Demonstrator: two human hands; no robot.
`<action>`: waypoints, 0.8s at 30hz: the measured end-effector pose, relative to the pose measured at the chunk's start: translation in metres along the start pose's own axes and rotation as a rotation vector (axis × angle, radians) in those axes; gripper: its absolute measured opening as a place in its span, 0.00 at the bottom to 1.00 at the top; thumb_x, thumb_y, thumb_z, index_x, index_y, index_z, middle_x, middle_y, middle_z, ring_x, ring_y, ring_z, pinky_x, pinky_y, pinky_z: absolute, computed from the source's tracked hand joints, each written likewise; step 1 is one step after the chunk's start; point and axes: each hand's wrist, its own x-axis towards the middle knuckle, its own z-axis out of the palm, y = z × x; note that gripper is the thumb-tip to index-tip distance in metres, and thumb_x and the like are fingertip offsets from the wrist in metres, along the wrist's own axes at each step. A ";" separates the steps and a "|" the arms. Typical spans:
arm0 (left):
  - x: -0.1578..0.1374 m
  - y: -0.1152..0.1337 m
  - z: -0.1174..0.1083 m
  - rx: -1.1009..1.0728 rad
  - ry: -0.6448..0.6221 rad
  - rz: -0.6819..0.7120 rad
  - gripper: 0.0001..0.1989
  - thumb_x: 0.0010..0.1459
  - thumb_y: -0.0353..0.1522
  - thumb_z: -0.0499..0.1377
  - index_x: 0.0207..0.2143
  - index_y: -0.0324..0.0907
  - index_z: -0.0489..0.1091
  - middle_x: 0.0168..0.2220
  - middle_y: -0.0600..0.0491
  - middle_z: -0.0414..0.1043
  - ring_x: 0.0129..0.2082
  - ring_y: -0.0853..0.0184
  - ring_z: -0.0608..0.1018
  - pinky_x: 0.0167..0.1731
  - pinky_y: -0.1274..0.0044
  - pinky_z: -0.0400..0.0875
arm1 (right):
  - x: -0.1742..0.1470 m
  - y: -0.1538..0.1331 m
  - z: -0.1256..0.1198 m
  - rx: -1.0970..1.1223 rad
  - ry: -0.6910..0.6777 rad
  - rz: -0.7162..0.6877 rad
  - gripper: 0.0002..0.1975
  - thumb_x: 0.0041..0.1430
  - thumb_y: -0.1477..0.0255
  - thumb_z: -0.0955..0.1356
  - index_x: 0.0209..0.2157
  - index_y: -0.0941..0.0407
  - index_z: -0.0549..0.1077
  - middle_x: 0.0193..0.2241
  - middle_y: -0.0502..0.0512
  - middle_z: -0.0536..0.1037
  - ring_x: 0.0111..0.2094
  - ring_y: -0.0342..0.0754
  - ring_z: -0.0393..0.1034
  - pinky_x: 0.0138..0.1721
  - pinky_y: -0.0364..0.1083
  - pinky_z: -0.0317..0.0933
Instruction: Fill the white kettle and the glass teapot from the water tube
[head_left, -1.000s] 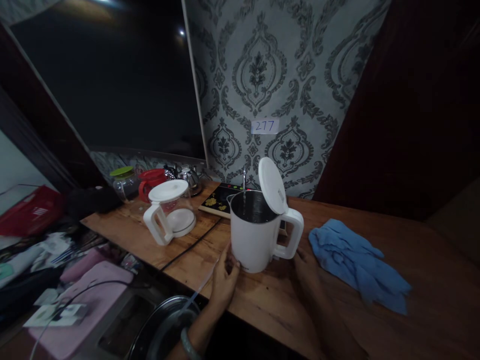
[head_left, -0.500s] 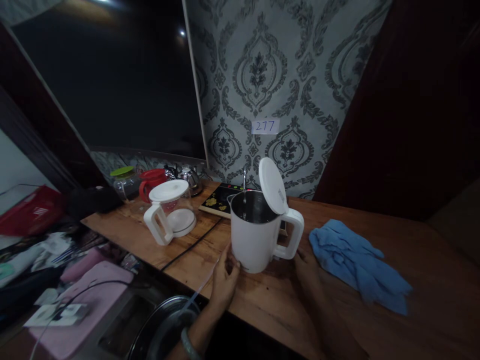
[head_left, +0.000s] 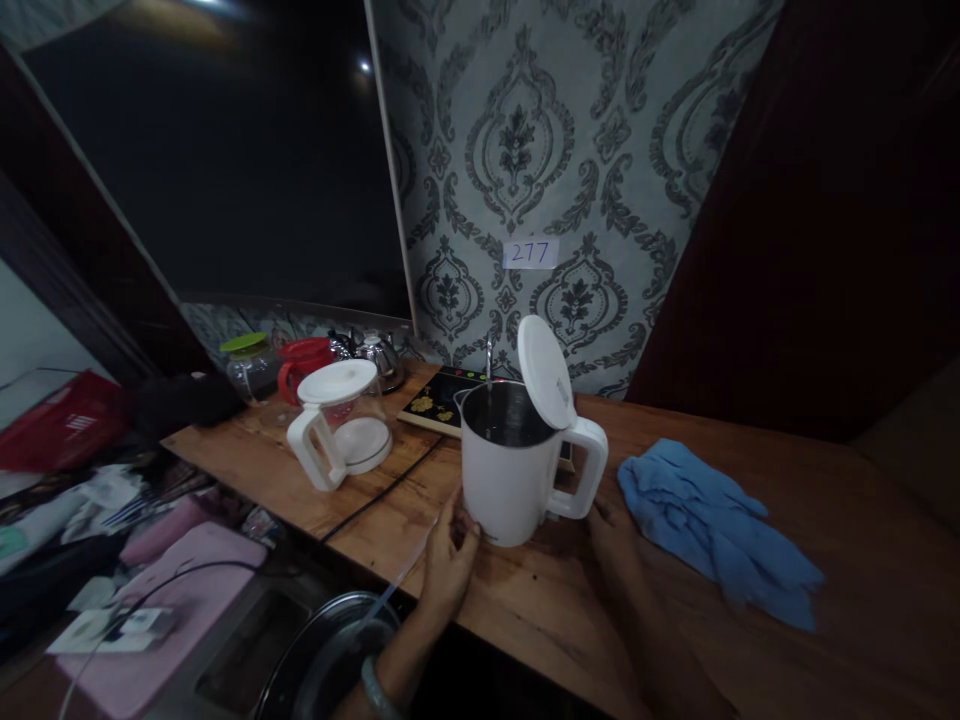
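A white electric kettle [head_left: 504, 485] stands upright on the wooden table, its round lid [head_left: 546, 372] tipped up and its steel inside showing. My left hand [head_left: 450, 560] is closed against the lower left of the kettle, thumb at the front of its base. Below the kettle handle [head_left: 592, 470], in shadow, is my right hand [head_left: 619, 545]; its fingertips are partly hidden, and I cannot tell whether they touch the kettle. A thin shiny metal spout [head_left: 490, 358] shows just above the kettle's far rim.
A blue cloth [head_left: 716, 530] lies to the right. Behind the kettle is a black panel with gold flowers [head_left: 433, 400]. Left are a glass pot with a white lid [head_left: 339, 378], a red-lidded jug [head_left: 306, 355] and a steel teapot [head_left: 382, 360]. Below the front edge sits a dark round pot [head_left: 330, 640].
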 end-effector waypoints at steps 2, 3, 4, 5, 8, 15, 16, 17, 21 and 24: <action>0.000 -0.002 0.001 -0.007 0.005 0.006 0.35 0.53 0.45 0.65 0.61 0.40 0.68 0.36 0.51 0.74 0.37 0.63 0.75 0.43 0.71 0.71 | 0.000 0.000 0.000 -0.010 0.008 -0.014 0.21 0.42 0.53 0.74 0.29 0.56 0.82 0.30 0.58 0.83 0.35 0.59 0.78 0.38 0.53 0.71; 0.000 -0.002 0.001 -0.009 0.008 0.008 0.35 0.53 0.45 0.65 0.61 0.40 0.68 0.36 0.51 0.74 0.37 0.63 0.75 0.43 0.71 0.71 | 0.001 -0.001 0.000 -0.015 0.010 -0.019 0.20 0.41 0.53 0.74 0.28 0.56 0.82 0.30 0.58 0.83 0.35 0.59 0.78 0.37 0.52 0.71; 0.000 -0.003 0.001 -0.010 0.009 0.009 0.35 0.53 0.45 0.65 0.61 0.40 0.68 0.35 0.51 0.74 0.36 0.63 0.75 0.43 0.71 0.71 | 0.001 -0.001 0.000 -0.015 0.011 -0.024 0.20 0.41 0.53 0.74 0.27 0.56 0.82 0.30 0.58 0.83 0.35 0.59 0.78 0.36 0.52 0.71; 0.000 -0.003 0.001 -0.012 0.008 0.008 0.36 0.53 0.46 0.65 0.61 0.40 0.68 0.35 0.51 0.74 0.36 0.63 0.75 0.42 0.71 0.71 | 0.000 -0.002 0.000 -0.012 0.011 -0.027 0.20 0.41 0.53 0.74 0.27 0.56 0.81 0.29 0.58 0.83 0.35 0.59 0.78 0.35 0.52 0.71; 0.000 -0.004 0.001 -0.011 0.002 0.001 0.37 0.53 0.47 0.65 0.62 0.40 0.67 0.36 0.50 0.75 0.36 0.63 0.75 0.41 0.71 0.71 | 0.000 -0.005 0.001 -0.008 0.006 -0.022 0.20 0.41 0.52 0.74 0.27 0.56 0.81 0.29 0.59 0.83 0.35 0.60 0.78 0.34 0.52 0.71; 0.000 -0.002 -0.001 -0.002 -0.005 -0.009 0.36 0.53 0.45 0.65 0.61 0.39 0.68 0.36 0.51 0.74 0.37 0.62 0.75 0.43 0.70 0.71 | 0.002 0.002 0.000 0.012 -0.003 -0.043 0.20 0.43 0.53 0.74 0.28 0.56 0.82 0.30 0.58 0.83 0.36 0.59 0.78 0.37 0.52 0.71; 0.000 -0.001 -0.001 -0.001 -0.004 -0.009 0.36 0.53 0.45 0.65 0.61 0.39 0.68 0.34 0.51 0.74 0.36 0.63 0.75 0.42 0.70 0.71 | 0.002 0.003 0.001 0.021 -0.002 -0.049 0.20 0.43 0.52 0.74 0.29 0.56 0.82 0.30 0.58 0.83 0.36 0.59 0.78 0.36 0.52 0.71; 0.000 0.000 -0.001 -0.002 -0.001 -0.008 0.36 0.52 0.44 0.66 0.61 0.39 0.68 0.34 0.52 0.73 0.35 0.63 0.75 0.41 0.71 0.71 | 0.002 0.004 0.001 0.025 -0.003 -0.053 0.20 0.43 0.52 0.74 0.29 0.56 0.82 0.30 0.58 0.83 0.36 0.59 0.78 0.37 0.52 0.71; 0.000 0.002 -0.001 0.001 0.001 -0.013 0.36 0.52 0.44 0.66 0.61 0.40 0.68 0.34 0.52 0.73 0.35 0.63 0.75 0.41 0.71 0.71 | 0.003 0.004 0.001 0.013 0.018 -0.031 0.21 0.40 0.52 0.75 0.28 0.56 0.82 0.29 0.58 0.83 0.35 0.59 0.77 0.36 0.52 0.71; 0.000 0.001 -0.001 0.007 0.004 -0.005 0.35 0.53 0.44 0.65 0.61 0.40 0.68 0.34 0.53 0.73 0.35 0.63 0.75 0.41 0.71 0.71 | 0.001 0.002 0.001 0.016 0.009 -0.011 0.22 0.42 0.52 0.74 0.29 0.57 0.82 0.28 0.58 0.83 0.34 0.59 0.77 0.35 0.51 0.71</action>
